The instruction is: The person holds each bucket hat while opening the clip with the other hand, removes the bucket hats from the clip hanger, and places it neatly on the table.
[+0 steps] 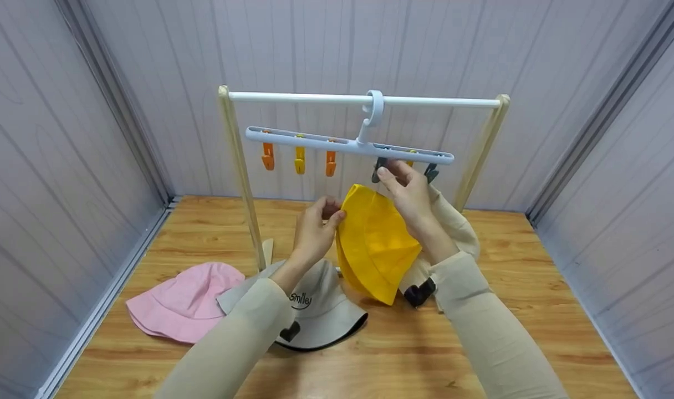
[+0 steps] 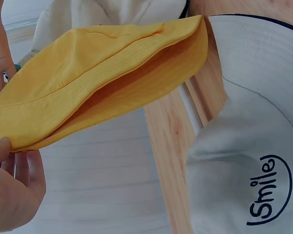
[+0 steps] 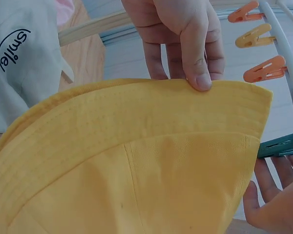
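Hat (image 1: 370,238) of plain yellow cloth, wide stitched brim (image 3: 185,109), seamed crown (image 3: 185,180).

Left: I see a long, plain, pale beige fabric sleeve (image 1: 231,341) | Right: matching pale beige fabric sleeve (image 1: 492,327), softly creased | Small black pieces (image 1: 420,292) beside both cuffs (image 1: 453,267)

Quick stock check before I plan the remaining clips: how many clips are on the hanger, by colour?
Orange clips: 2
Yellow clips: 2
Dark green clips: 2
Total: 6
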A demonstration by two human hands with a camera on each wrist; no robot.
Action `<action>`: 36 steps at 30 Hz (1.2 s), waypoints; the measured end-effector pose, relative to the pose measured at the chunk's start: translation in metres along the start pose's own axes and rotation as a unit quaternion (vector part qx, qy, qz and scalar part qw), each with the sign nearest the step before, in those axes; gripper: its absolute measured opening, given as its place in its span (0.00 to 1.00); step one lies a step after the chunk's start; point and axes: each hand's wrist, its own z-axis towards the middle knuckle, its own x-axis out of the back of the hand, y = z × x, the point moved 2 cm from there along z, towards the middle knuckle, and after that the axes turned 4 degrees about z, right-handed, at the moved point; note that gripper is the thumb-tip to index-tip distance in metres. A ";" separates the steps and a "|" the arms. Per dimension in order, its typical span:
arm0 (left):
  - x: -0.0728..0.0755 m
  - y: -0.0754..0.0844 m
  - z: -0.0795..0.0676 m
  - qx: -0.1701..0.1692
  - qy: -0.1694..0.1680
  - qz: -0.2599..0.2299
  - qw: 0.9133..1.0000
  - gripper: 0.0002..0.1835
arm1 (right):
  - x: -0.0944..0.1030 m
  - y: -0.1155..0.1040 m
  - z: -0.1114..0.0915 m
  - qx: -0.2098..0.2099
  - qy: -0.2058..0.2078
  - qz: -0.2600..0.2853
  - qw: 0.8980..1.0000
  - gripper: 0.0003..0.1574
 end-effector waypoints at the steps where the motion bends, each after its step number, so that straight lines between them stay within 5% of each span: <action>1: 0.001 0.000 0.000 0.000 0.000 -0.001 1.000 0.06 | 0.001 0.000 0.000 0.000 -0.003 0.003 1.000 0.31; 23: 0.011 -0.004 -0.012 0.007 0.001 -0.029 1.000 0.06 | 0.018 0.014 -0.034 -0.017 -0.061 -0.094 0.994 0.29; 36: 0.019 -0.005 -0.020 0.001 0.012 -0.036 0.999 0.06 | 0.043 0.019 -0.051 0.007 0.003 -0.075 0.997 0.23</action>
